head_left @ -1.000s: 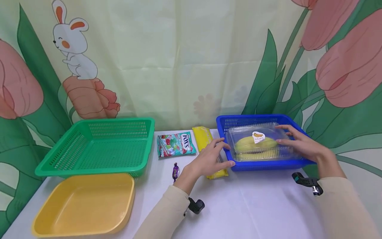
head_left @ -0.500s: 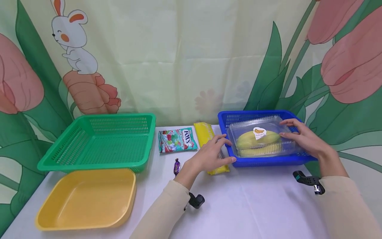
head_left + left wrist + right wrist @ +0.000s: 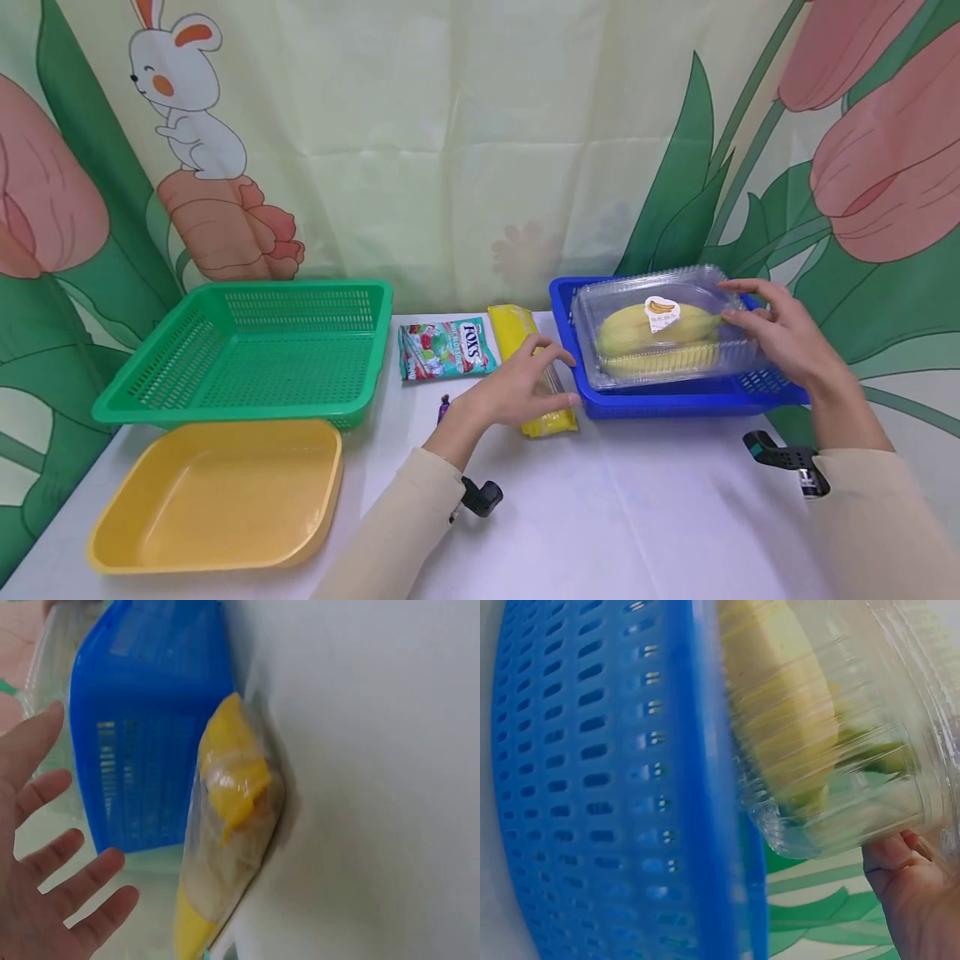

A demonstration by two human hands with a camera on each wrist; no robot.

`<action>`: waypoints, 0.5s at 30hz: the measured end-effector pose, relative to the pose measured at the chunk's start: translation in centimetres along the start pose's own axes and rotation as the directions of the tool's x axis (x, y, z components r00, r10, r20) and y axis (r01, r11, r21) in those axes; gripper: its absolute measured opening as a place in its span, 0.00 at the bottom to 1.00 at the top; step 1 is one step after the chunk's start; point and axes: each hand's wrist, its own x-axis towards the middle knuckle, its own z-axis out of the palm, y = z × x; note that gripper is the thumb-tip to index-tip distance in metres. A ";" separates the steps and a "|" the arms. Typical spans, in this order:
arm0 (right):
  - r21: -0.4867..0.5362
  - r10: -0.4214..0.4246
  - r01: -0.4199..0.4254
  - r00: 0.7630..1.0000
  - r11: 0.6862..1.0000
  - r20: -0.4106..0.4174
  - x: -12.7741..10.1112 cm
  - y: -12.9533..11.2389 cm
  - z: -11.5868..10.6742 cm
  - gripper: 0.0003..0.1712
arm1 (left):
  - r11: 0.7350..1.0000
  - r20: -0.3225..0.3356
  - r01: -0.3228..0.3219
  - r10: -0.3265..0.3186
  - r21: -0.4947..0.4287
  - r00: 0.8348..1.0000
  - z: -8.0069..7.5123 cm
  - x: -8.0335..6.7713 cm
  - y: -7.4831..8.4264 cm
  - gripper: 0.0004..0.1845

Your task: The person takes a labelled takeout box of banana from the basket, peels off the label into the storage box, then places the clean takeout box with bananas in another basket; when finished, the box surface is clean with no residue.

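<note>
the right hand (image 3: 780, 337) grips the right end of a clear plastic clamshell box (image 3: 663, 337), fingers (image 3: 742, 287) curled over its top edge and the thumb against its side. the box is tilted, its right side raised above the blue basket (image 3: 675, 398), its left part low over the basket's inside; whether it touches the basket i cannot tell. inside the box lie yellow bananas (image 3: 652, 327), and a white sticker (image 3: 662, 310) on the lid shows a small banana drawing; its writing is too small to read.

the left hand (image 3: 517, 387) hovers with straight, spread fingers (image 3: 90, 874), holding nothing, just beside the basket's left wall and over a long yellow packet (image 3: 528, 367) that lies on the white desk (image 3: 637, 517).

left of the packet lies a green sweet bag printed "fox's" (image 3: 446, 348), and near it a small purple wrapped sweet (image 3: 442, 408). further left stand a green basket (image 3: 247, 354) and a yellow tray (image 3: 217, 496).
</note>
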 end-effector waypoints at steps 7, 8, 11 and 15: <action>0.005 -0.022 0.023 1.000 1.000 -0.019 -0.5 -2.1 -0.1 0.29 | 0.999 0.039 0.038 -0.038 0.013 0.998 -1.7 -2.2 -1.2 0.30; 0.012 -0.029 0.030 0.999 0.999 -0.021 -0.6 -2.4 0.1 0.29 | 0.999 0.052 0.046 -0.047 0.015 0.998 -1.9 -2.6 -1.3 0.32; 0.041 -0.056 0.057 0.998 0.998 -0.039 -0.8 -3.1 0.4 0.28 | 0.997 0.066 0.075 -0.076 0.026 0.995 -2.8 -3.5 -1.4 0.36; 0.092 -0.073 0.078 0.996 0.993 -0.059 -1.3 -3.5 0.1 0.27 | 0.993 0.065 0.104 -0.107 0.048 0.992 -4.1 -4.4 -1.4 0.41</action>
